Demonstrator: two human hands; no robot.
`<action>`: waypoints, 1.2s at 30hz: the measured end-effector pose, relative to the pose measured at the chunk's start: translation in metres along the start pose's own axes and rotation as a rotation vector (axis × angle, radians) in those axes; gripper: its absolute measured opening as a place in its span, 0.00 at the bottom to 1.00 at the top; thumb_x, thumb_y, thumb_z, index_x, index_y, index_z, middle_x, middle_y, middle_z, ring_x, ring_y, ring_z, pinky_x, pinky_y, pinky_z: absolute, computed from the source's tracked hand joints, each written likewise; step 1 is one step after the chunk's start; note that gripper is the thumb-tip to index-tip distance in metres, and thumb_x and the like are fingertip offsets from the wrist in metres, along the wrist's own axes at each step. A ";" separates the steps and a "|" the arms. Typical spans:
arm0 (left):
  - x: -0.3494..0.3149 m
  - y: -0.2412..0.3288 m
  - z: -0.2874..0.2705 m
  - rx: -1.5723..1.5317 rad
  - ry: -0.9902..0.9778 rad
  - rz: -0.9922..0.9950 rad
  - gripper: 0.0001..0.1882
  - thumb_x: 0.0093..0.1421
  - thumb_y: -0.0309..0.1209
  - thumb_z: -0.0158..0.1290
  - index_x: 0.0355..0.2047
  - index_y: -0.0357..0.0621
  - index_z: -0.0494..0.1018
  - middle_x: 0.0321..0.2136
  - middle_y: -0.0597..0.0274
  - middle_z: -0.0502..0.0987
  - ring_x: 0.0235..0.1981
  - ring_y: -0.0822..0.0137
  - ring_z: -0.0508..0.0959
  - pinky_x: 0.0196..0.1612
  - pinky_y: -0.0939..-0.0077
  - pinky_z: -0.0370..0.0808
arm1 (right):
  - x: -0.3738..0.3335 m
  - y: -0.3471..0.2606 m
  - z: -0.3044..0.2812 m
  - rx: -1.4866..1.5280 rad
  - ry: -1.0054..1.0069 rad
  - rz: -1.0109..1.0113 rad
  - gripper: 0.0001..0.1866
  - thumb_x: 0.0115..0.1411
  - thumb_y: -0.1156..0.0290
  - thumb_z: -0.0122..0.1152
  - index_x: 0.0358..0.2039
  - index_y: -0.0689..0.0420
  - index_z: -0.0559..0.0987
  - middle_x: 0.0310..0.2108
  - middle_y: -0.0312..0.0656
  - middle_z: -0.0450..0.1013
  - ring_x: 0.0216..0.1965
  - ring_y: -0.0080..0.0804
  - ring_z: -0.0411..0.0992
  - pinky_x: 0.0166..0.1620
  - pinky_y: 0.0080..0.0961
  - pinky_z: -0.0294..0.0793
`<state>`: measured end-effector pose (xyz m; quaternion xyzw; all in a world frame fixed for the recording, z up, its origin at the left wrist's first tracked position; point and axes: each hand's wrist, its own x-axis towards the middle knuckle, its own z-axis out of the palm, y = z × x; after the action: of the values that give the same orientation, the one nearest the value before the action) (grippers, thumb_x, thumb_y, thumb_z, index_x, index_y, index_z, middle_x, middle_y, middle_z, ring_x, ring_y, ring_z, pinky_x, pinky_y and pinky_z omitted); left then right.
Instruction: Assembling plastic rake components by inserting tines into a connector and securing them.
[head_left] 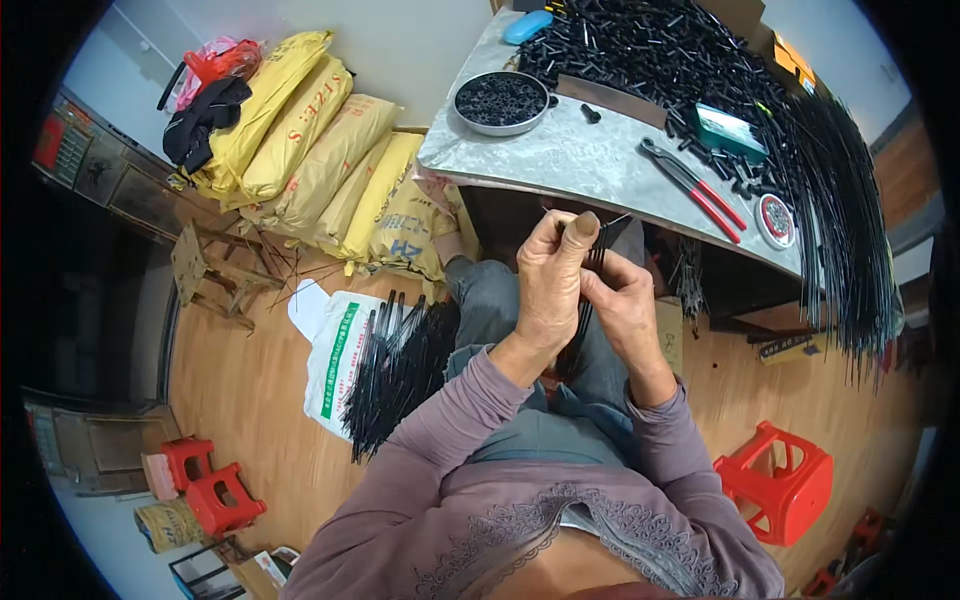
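In front of the table edge, my left hand [550,275] is raised with its fingers closed around thin black rods [598,258]. The tip of its thumb looks brown and points up. Close beside it on the right, my right hand [627,308] pinches the same rods lower down, fingers curled. From between the hands the dark strands run down toward my lap. Just beyond on the grey tabletop [550,165] lie long pliers [690,190] with red handles, and a round metal dish [502,103] full of small black pieces.
Small black tubular parts [640,50] are heaped at the back. Long black rods [840,220] hang over the table's right end. More rods [400,370] lie on a white sack on the floor at left. Yellow sacks [300,150] and red stools [775,480] stand around.
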<state>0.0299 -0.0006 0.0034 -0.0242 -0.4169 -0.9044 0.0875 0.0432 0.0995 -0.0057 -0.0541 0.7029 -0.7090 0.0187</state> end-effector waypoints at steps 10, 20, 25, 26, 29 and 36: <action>0.104 0.037 -0.047 0.848 -0.093 0.299 0.14 0.62 0.38 0.53 0.37 0.39 0.75 0.29 0.66 0.74 0.29 0.74 0.72 0.33 0.79 0.69 | 0.025 0.010 -0.011 0.145 -0.141 0.090 0.10 0.57 0.71 0.64 0.36 0.63 0.80 0.27 0.33 0.76 0.27 0.16 0.71 0.32 0.16 0.71; 0.237 0.039 -0.064 1.956 -0.358 0.317 0.15 0.50 0.40 0.59 0.30 0.40 0.79 0.26 0.48 0.79 0.33 0.50 0.79 0.36 0.58 0.74 | 0.046 0.026 -0.015 0.234 -0.158 0.101 0.09 0.57 0.71 0.64 0.35 0.63 0.80 0.26 0.31 0.74 0.27 0.15 0.68 0.32 0.15 0.69; 0.246 0.044 -0.059 1.998 -0.539 0.196 0.14 0.51 0.38 0.58 0.32 0.41 0.79 0.30 0.49 0.79 0.37 0.50 0.78 0.40 0.59 0.73 | 0.054 0.028 -0.022 0.206 -0.170 0.144 0.10 0.57 0.69 0.65 0.34 0.63 0.79 0.29 0.34 0.75 0.30 0.18 0.70 0.35 0.18 0.70; 0.247 0.044 -0.060 1.999 -0.539 0.194 0.14 0.51 0.38 0.58 0.32 0.41 0.79 0.30 0.49 0.79 0.37 0.50 0.78 0.40 0.59 0.73 | 0.054 0.028 -0.021 0.203 -0.178 0.141 0.10 0.57 0.69 0.65 0.34 0.63 0.79 0.29 0.34 0.75 0.30 0.18 0.70 0.35 0.18 0.70; 0.250 0.042 -0.062 2.049 -0.589 0.210 0.13 0.51 0.37 0.59 0.32 0.41 0.79 0.31 0.50 0.79 0.38 0.51 0.78 0.40 0.60 0.73 | 0.053 0.027 -0.018 0.200 -0.190 0.136 0.10 0.57 0.70 0.65 0.34 0.63 0.79 0.29 0.34 0.75 0.31 0.18 0.70 0.36 0.18 0.70; 0.247 0.041 -0.062 1.995 -0.525 0.133 0.13 0.50 0.37 0.59 0.32 0.41 0.78 0.31 0.51 0.79 0.37 0.51 0.78 0.39 0.60 0.73 | 0.047 0.024 -0.012 0.167 -0.191 0.119 0.08 0.58 0.72 0.62 0.34 0.63 0.79 0.25 0.31 0.73 0.27 0.16 0.68 0.32 0.16 0.68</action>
<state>-0.2037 -0.1080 0.0224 -0.1604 -0.9810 -0.1067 0.0239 -0.0064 0.1061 -0.0276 -0.0778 0.6384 -0.7543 0.1319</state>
